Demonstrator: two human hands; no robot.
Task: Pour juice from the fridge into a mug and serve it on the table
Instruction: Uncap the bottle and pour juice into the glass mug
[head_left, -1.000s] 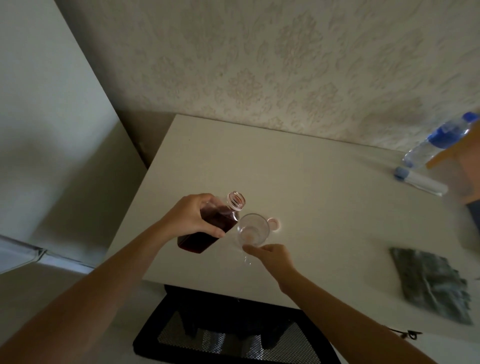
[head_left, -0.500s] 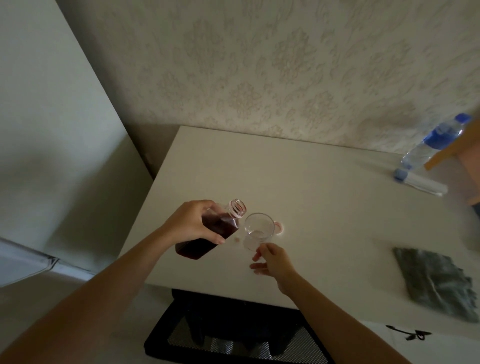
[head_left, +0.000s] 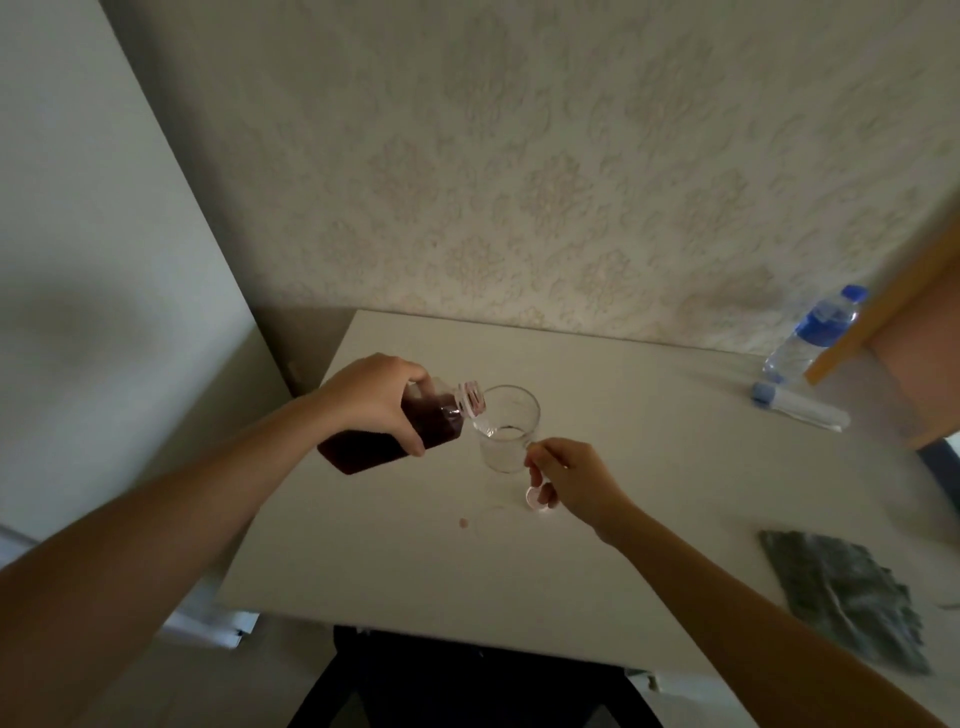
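We look down on a pale table (head_left: 597, 561) pushed against a wall of cream, damask-patterned wallpaper (head_left: 545, 171), in dim indoor light. A plain pale panel (head_left: 104, 260) rises at the left, and a dark mesh chair (head_left: 467, 686) sits under the near edge. At the far right a blue-capped water bottle (head_left: 810, 338) leans by a wooden frame (head_left: 893, 312), a small capped tube (head_left: 800, 408) lying just before it. A crumpled grey cloth (head_left: 847, 592) lies at the near right corner.

Our left hand (head_left: 379, 397) reaches in from the lower left, fingers wrapped around the juice bottle (head_left: 395, 436), which is tilted with its open neck at the rim of the clear glass mug (head_left: 506, 428). The mug stands upright mid-table and looks almost empty. Our right hand (head_left: 576, 480) pinches the mug's handle, its fingers curled; the pinkish bottle cap (head_left: 537, 500) shows just beneath them. A small pinkish spot (head_left: 464, 523) marks the table nearby.
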